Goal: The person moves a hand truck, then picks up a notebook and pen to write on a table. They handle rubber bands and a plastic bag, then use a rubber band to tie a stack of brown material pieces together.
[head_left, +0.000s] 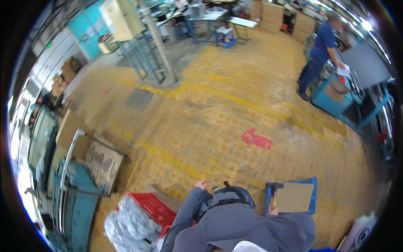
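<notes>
My left hand (202, 184) is held out in front of my left hip, its fingers loosely stretched, with nothing visible in it. At my right side, my right hand (273, 210) is closed at the near left corner of a shallow blue tray (314, 196). A flat brown cardboard piece (295, 197) lies in the tray, right beside those fingers. My right sleeve covers part of the tray's near edge. A dark waist bag (231, 195) with black straps sits at my front.
Red crate (156, 210) and clear plastic bags (132, 224) lie at near left. Beyond them are a flat cart (100, 164) and a teal machine (77, 197). A red arrow (257, 139) marks the yellow floor. A person (321, 52) in blue works at a teal bench (333, 96), far right.
</notes>
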Demonstrator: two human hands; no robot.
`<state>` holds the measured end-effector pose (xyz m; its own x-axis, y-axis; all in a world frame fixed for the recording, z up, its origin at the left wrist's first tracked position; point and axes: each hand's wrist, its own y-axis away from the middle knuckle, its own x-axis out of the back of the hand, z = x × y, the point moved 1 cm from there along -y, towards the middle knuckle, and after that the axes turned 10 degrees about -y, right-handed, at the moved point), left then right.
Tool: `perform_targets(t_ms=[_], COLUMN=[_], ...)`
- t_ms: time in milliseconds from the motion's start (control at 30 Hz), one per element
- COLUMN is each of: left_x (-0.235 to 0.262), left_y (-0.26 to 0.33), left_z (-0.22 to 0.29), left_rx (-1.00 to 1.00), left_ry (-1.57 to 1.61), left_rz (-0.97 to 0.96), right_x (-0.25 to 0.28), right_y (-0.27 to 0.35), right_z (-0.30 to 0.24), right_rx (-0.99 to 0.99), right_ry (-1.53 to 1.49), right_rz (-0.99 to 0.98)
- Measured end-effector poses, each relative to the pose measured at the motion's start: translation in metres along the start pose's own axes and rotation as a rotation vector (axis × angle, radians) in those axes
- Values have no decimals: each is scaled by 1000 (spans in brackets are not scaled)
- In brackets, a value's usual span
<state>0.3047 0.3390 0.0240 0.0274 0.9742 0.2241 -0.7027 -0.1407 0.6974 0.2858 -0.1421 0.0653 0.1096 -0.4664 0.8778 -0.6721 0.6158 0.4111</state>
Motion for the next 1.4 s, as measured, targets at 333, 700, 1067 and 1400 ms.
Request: perform_targets(t_ms=[333, 700, 1067, 1400], left_x=[88, 221, 169, 271], left_y=[-109, -33, -13, -47], left_z=[53, 35, 8, -5], left_rx=[-550, -950, -1267, -1454], left_ry=[-890, -1335, -2294, -2235], left_rz=[-545, -896, -1068, -1254], right_x=[-117, -191, -254, -333], right_y=[158, 362, 522, 607], right_z=[-127, -134, -175, -257], right_rx=[216, -299, -279, -358], right_ry=[-158, -258, -239, -418], right_rz=[375, -254, -347, -379])
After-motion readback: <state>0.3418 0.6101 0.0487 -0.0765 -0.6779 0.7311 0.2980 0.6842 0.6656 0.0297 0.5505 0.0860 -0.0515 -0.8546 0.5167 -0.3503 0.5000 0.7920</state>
